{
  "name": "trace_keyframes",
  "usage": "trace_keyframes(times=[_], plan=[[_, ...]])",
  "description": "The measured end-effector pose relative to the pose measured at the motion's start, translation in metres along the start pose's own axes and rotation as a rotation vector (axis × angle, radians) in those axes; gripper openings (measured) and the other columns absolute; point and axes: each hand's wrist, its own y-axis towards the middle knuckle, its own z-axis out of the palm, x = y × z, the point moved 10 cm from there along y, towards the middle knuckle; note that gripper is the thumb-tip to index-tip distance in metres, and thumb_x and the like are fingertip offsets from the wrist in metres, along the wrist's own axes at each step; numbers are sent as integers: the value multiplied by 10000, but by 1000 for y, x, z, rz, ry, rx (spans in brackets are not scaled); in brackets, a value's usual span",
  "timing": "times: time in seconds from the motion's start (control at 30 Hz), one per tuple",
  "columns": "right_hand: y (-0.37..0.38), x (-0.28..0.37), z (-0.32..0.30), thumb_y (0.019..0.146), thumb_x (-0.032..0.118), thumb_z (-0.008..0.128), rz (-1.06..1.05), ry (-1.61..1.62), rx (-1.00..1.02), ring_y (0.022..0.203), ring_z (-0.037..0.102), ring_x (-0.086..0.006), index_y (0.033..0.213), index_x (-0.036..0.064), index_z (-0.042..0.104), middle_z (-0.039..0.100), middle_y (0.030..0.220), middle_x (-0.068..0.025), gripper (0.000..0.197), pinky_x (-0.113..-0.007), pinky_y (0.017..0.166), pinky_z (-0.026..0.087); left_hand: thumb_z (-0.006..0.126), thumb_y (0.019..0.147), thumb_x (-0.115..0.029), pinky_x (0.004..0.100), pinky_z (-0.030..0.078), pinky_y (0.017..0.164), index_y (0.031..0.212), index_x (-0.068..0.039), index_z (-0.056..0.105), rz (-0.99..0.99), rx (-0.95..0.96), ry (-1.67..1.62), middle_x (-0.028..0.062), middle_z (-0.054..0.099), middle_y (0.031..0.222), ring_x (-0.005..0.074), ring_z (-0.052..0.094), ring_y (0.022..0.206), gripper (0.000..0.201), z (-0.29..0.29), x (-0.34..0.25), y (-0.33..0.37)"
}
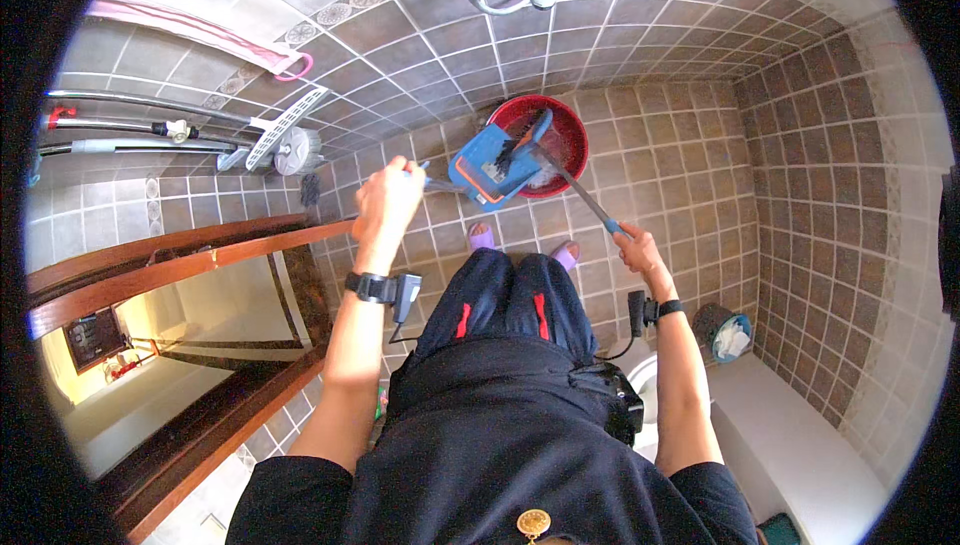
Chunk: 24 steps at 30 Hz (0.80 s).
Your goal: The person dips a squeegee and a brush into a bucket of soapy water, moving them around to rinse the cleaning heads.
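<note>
Clock directions run from the person's waist. Nearest are a black shirt (490, 415) and dark trousers (490, 295) with red trim, and each wrist carries a strapped device. At eleven o'clock the left hand (388, 207) is gripping the handle of a blue dustpan (478, 163); at two o'clock the right hand (642, 255) is closed around the handle of a brush (590, 203). Purple slippers (482, 236) show between twelve and one on the tiled floor (660, 185). The dustpan sits at twelve o'clock, overlapping the left edge of a red basin (578, 140); whether they touch cannot be told. The brush slants across the basin, its tilted head over the dustpan's right side. At three o'clock stands a bin (712, 330) with a pale blue liner. Further off, between ten and eleven, a mop (297, 152) and a pink-and-white towel (195, 30) are by the tiled wall (420, 35).
</note>
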Motion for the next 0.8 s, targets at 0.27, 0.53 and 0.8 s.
trace_keyframes(times=[0.27, 0.53, 0.8], plan=[[-33, -24, -45, 810, 271, 582, 26, -47, -73, 445, 468, -73, 1136, 83, 572, 522, 559, 7, 377, -236, 391, 369, 442, 816, -349, 474, 456, 692, 824, -39, 609, -251, -84, -33, 224, 606, 773, 407, 578, 782, 353, -45, 85, -17], [-22, -37, -55, 809, 306, 581, 117, 34, -3, 427, 434, -79, 1141, 94, 564, 499, 544, 6, 394, -237, 369, 319, 454, 805, -384, 469, 448, 687, 841, -43, 619, -359, -100, 12, 220, 608, 791, 397, 580, 793, 380, -60, 143, -28], [-3, 48, 20, 752, 216, 539, -335, -920, -170, 815, 600, -360, 1125, 95, 535, 614, 829, -220, 392, -444, 721, 477, 431, 814, -372, 473, 446, 690, 815, -52, 621, -306, -89, 66, 224, 604, 789, 399, 576, 795, 372, -53, 144, -12]])
